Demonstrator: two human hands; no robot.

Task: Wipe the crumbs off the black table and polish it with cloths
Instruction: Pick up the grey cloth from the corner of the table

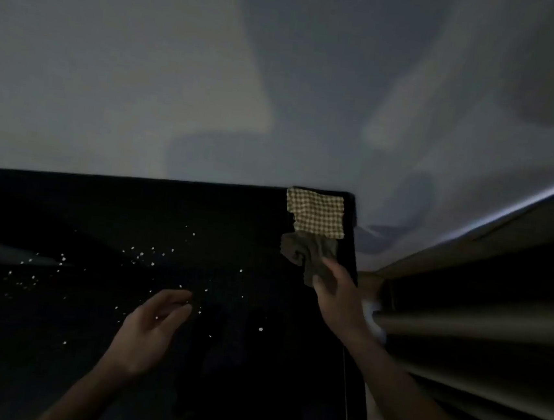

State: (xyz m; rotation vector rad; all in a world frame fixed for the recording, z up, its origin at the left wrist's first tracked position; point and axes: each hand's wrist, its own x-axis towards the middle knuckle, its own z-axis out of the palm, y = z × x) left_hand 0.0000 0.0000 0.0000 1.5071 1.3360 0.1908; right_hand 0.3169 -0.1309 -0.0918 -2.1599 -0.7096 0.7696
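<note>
Gripping a crumpled brown cloth (pixel 310 255) near the checked cloth (pixel 317 215), the right hand (pixel 336 295) fingers curl — left hand (pixel 152 326) hovers relaxed, empty, over crumbs (pixel 142 256) on the black worktop (pixel 100 206).

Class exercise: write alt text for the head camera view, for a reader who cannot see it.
A person's right hand grips a crumpled brown cloth near the far right corner of a black table strewn with pale crumbs. A folded checked cloth lies just beyond; the left hand hovers open.
</note>
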